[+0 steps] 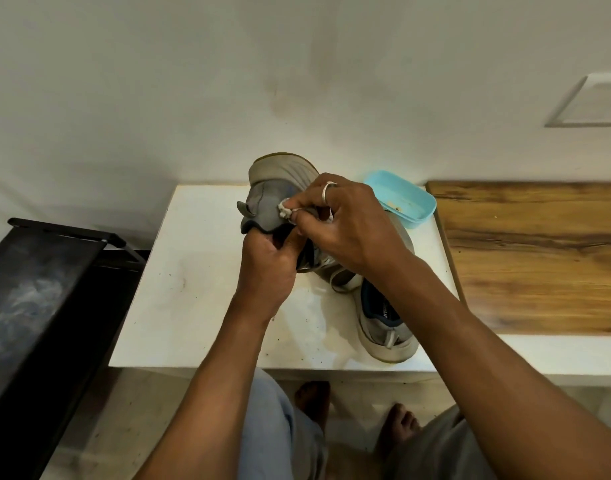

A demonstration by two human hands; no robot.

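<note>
Your left hand (266, 268) grips the grey shoe (262, 202) from below, fingers curled. Your right hand (345, 223) pinches a small white wad (284, 212) against that shoe; a blue tub (401, 199) sits to its right.

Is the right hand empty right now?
No, the right hand pinches a small white wad against the shoe that the left hand holds.

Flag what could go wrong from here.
The right hand only pinches the small white wad; it may slip off the raised shoe. The other shoe lies near the front edge of the table under the right forearm; a bump could drop it. The blue tub sits close behind the right hand and could get knocked.
</note>
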